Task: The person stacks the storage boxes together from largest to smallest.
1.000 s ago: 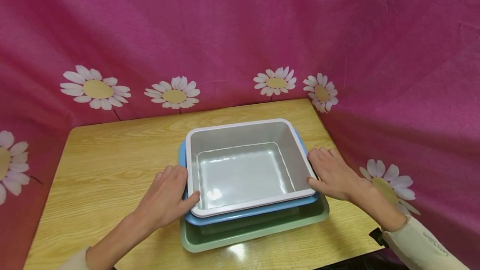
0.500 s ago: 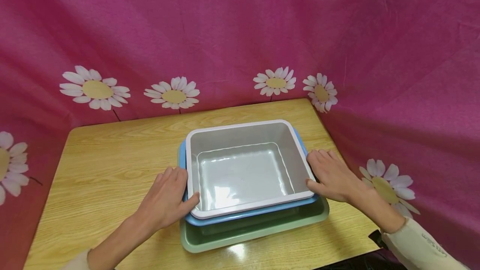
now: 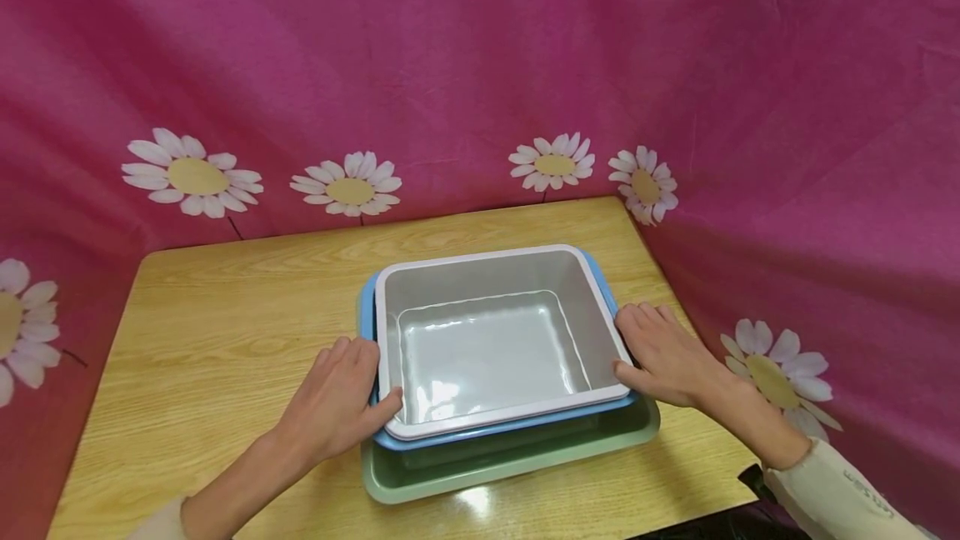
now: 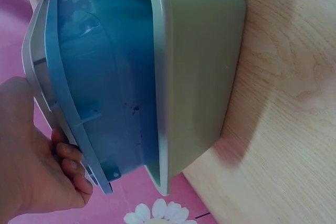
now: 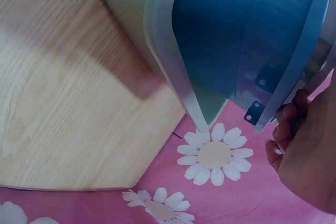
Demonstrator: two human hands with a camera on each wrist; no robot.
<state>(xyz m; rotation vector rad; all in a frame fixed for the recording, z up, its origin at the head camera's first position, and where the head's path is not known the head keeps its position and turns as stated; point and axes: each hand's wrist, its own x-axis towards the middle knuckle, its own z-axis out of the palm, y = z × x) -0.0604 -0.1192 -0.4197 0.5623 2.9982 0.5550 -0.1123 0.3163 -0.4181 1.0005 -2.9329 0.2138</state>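
A light grey plastic tub [image 3: 487, 357] sits nested on top of a blue tub [image 4: 113, 61], which stands partly inside a green tub [image 3: 517, 468]. On the grey tub's left side, my left hand [image 3: 333, 398] grips the rim, thumb over the inner edge. My right hand [image 3: 663, 357] holds the opposite rim in the same way. Both wrist views show fingers curled beneath the grey rim, close to the blue rim. Whether they touch the blue rim, I cannot tell. The grey tub holds nothing; its outer walls are mostly hidden.
The stack stands on a wooden table [image 3: 225, 340], right of its middle. Pink cloth [image 3: 450, 65] with printed daisies hangs behind and along both sides. The table's right edge runs close to my right hand.
The grey tub has sunk slightly and shifted a little towards me, with both hands still on its rim. Blue and green tubs look nearly unmoved.
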